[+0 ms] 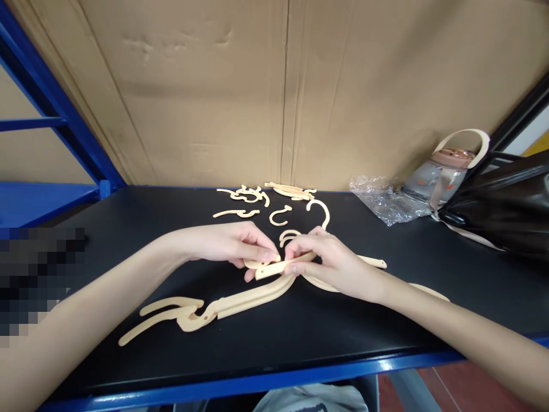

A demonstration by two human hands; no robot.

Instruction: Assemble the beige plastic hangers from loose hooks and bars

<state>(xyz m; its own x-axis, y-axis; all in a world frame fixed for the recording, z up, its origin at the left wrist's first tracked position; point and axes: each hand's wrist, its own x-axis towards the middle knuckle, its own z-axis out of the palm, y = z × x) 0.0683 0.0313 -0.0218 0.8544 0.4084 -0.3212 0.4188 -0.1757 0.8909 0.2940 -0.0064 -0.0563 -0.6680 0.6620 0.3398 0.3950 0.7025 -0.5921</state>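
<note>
A: Where's the cream strip (pixel 268 270)?
B: Between the two hands, its drilled end pointing left, raised just over the long double bar (pixel 253 298).
A: And how is it gripped?
B: The right hand (pixel 328 256) pinches it narrowly, thumb below, fingers over the top. The left hand (pixel 242 243) is closed on a small curved piece (pixel 256 264), right beside the strip's drilled end.
A: What's around the strip?
B: Nearer and to its left, the bar runs into two curved prongs (pixel 160 313). Beyond it lies a loose hook (pixel 279 218), with a larger hook (pixel 325 214) beyond and to its right.
A: Farther out?
B: Well beyond the strip, small loose parts (pixel 250 195) and a stack of strips (pixel 291 191). Far to its right, crumpled clear plastic (pixel 388 205) beside a handled bottle (pixel 437 176).
</note>
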